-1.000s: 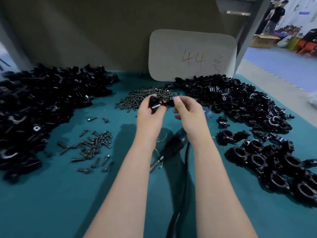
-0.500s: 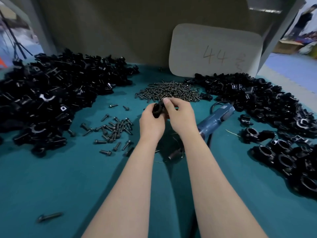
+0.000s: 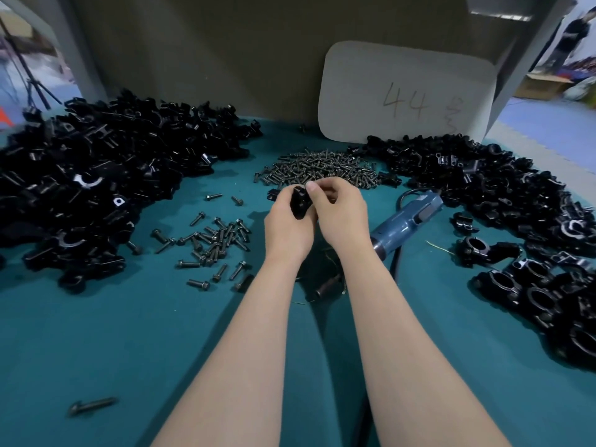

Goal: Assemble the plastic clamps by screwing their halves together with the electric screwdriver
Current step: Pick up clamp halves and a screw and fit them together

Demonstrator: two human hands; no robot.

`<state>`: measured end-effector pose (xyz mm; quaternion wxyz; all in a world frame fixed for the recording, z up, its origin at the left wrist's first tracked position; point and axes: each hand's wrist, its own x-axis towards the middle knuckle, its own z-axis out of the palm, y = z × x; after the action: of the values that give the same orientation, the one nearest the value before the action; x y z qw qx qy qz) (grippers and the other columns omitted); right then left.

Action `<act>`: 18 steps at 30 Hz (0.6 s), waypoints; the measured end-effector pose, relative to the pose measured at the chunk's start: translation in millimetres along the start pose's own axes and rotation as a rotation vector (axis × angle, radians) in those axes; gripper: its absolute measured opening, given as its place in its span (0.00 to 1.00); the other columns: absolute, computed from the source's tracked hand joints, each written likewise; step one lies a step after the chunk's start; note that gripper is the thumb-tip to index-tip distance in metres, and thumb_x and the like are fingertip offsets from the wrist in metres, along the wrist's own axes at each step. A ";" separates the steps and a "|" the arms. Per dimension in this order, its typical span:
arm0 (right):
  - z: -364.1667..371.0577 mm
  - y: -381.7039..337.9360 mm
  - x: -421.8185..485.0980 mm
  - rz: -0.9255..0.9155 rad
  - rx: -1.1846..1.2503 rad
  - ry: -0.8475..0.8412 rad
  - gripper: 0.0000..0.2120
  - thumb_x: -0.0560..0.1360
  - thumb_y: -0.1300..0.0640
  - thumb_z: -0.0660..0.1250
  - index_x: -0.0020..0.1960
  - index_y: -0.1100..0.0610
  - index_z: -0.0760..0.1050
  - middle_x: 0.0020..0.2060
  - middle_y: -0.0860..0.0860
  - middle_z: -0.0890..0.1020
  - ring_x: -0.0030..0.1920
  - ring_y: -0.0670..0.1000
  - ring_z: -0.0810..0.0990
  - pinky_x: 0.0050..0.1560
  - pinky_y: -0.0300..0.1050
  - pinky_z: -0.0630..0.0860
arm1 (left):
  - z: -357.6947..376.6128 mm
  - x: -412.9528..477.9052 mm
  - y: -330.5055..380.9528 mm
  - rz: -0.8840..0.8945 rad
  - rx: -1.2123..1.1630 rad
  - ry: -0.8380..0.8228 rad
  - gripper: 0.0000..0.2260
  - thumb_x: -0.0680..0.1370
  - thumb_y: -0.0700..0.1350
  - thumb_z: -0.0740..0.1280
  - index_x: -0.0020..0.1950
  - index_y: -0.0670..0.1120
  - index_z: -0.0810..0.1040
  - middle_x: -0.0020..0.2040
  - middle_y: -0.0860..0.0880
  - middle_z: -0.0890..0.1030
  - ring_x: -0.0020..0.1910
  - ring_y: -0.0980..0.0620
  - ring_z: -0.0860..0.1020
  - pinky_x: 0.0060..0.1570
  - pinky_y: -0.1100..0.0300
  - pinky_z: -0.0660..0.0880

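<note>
Pinching 1 clamp (image 3: 299, 204) in left grip (image 3: 287, 230) and right grip (image 3: 342, 214), likely aligning halves; screwdriver (image 3: 403, 222) handy at 3 o'clock.

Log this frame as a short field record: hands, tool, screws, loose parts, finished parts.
left hand: grips the black clamp piece
right hand: pinches the same piece from the other side
electric screwdriver: lying on the teal table, untouched
screws: small screw heap behind the hands; longer bolts scattered left
loose halves: left pile, right pile
assembled clamps: near right
</note>
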<state>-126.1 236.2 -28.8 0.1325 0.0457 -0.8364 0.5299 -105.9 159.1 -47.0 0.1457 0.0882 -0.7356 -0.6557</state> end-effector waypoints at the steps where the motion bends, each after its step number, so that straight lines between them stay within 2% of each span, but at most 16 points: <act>1: -0.3 -0.1 0.2 0.000 0.001 0.007 0.07 0.78 0.52 0.64 0.52 0.54 0.78 0.44 0.45 0.79 0.45 0.42 0.75 0.39 0.26 0.67 | -0.6 -0.1 0.3 0.008 0.014 0.004 0.07 0.79 0.42 0.65 0.53 0.55 0.73 0.44 0.60 0.78 0.43 0.64 0.75 0.36 0.75 0.67; 4: -0.4 -0.6 -0.1 -0.009 -0.011 0.001 0.09 0.79 0.52 0.64 0.54 0.55 0.80 0.43 0.45 0.79 0.44 0.42 0.75 0.40 0.27 0.68 | -2.2 0.2 -1.0 0.023 0.022 0.040 0.08 0.79 0.42 0.66 0.52 0.55 0.74 0.43 0.60 0.77 0.41 0.66 0.75 0.32 0.79 0.67; 7: -0.1 -1.2 -0.2 0.002 -0.005 -0.038 0.11 0.79 0.53 0.63 0.56 0.55 0.80 0.44 0.44 0.79 0.46 0.42 0.76 0.44 0.31 0.69 | -2.3 -0.4 -1.7 0.027 0.025 0.083 0.05 0.79 0.42 0.66 0.53 0.51 0.76 0.45 0.55 0.80 0.42 0.61 0.77 0.34 0.78 0.68; 12: -0.2 -0.1 1.4 0.005 0.007 -0.047 0.09 0.79 0.55 0.64 0.56 0.54 0.80 0.44 0.43 0.79 0.46 0.41 0.75 0.44 0.29 0.68 | -1.7 -0.9 -0.4 0.038 0.044 0.118 0.09 0.79 0.44 0.66 0.59 0.48 0.77 0.48 0.52 0.81 0.43 0.58 0.77 0.35 0.76 0.68; 18: -0.2 0.8 1.8 -0.009 -0.006 -0.031 0.09 0.79 0.55 0.63 0.55 0.54 0.79 0.43 0.43 0.78 0.42 0.36 0.73 0.40 0.23 0.65 | -2.3 -2.5 1.0 0.060 0.059 0.113 0.05 0.79 0.44 0.66 0.55 0.50 0.77 0.43 0.55 0.79 0.40 0.62 0.76 0.33 0.78 0.68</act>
<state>-128.0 236.9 -28.9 0.1220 0.0571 -0.8397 0.5261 -102.8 157.9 -46.0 0.2039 0.1072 -0.7475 -0.6231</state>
